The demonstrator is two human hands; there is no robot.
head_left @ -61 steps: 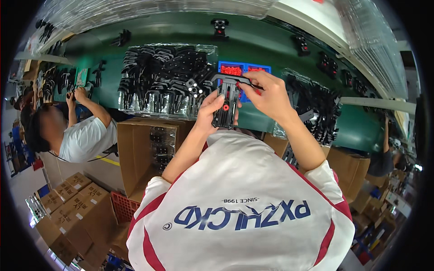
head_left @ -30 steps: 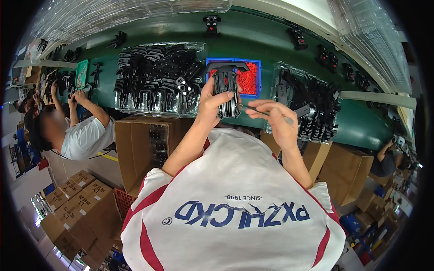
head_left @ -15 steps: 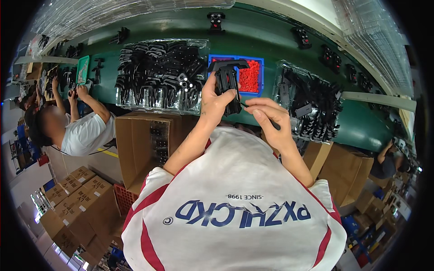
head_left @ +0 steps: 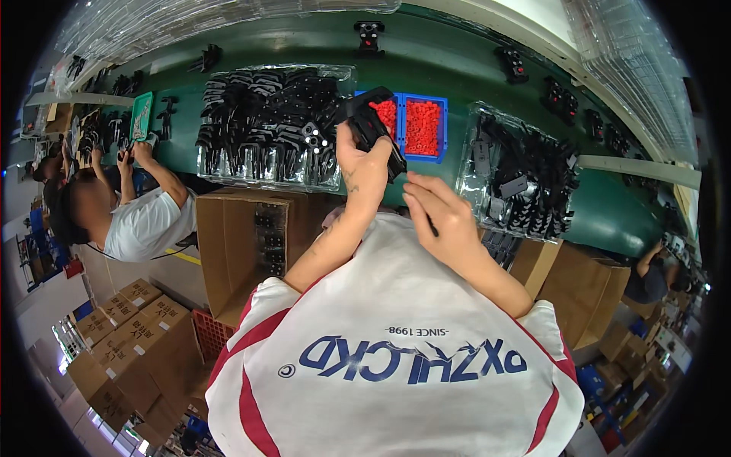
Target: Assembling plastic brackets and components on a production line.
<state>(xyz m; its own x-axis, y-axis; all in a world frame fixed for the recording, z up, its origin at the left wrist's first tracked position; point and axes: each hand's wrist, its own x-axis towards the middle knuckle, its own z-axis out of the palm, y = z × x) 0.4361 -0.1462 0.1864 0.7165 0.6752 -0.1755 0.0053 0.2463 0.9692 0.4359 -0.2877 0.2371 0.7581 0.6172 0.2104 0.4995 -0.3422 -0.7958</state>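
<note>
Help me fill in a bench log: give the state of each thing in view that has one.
Left hand: gripping the black assembly
Black assembly: held, tilted
Right hand: beside the assembly, curled around a mostly hidden dark object
Blue tray: red parts in both compartments
Left clear tray: heaped with black parts
Right clear tray: heaped with similar black parts
Cardboard box at left: open
Stacked cartons: closed

We look down from the wearer's head through one wide fisheye, facing across the green bench point(head_left: 449, 57) toward the blue tray point(head_left: 401, 118). The white shirt point(head_left: 396, 293) lies nearest us, this side of the tray; well to the tray's left and right, straight edges bend, perhaps too warped to judge depth.
</note>
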